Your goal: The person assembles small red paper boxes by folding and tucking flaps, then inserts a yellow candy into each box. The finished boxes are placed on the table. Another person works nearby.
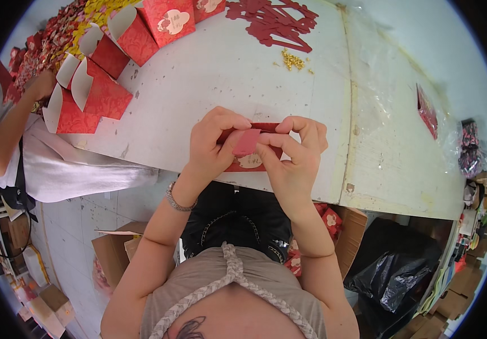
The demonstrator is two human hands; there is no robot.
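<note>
At the table's near edge, a small red paper box (236, 167) with a pale label is between my two hands. My left hand (209, 141) closes on its left side, thumb against a pinkish-red paper flap or strip (247, 142) at the top. On the other side my right hand (297, 152) pinches the same strip with thumb and finger, its other fingers curled by the box's far edge. Anything small between those fingertips is hidden. Farther off lie a pile of dark red paper strips (277, 25) and small gold fasteners (293, 60).
Several open red boxes (108, 93) stand at the left, before a heap of wrapped sweets (57, 42). A co-worker's arm (6, 127) reaches there. Clear plastic (379, 101) and a flat red piece (427, 113) lie right. Below are a carton (350, 240) and black bag (393, 265).
</note>
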